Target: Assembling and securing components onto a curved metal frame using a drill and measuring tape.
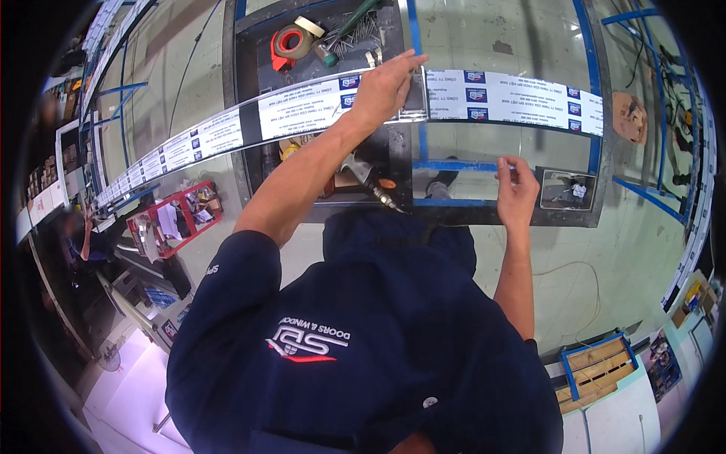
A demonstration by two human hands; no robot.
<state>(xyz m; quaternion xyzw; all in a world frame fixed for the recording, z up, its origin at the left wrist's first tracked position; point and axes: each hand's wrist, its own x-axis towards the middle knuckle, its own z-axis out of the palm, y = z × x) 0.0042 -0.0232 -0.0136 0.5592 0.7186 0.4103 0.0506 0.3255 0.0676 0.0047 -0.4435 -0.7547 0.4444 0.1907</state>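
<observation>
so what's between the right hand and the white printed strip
A bare gap with floor visible below separates the right hand and strip in the head view.

A long profile [293,113] lies across the workbench [499,216].

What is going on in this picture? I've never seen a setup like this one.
There's no machine here: a person works with two bare hands, seen from above by a head-worn fisheye camera, which bends straight edges. A long white-filmed profile lies across a dark bench frame. The left hand rests on it; the right hand is off it, fingers curled, and whether it pinches anything is too small to tell. Beyond the profile sits a red tape dispenser; nearer the body, a gun-shaped tool.
</observation>
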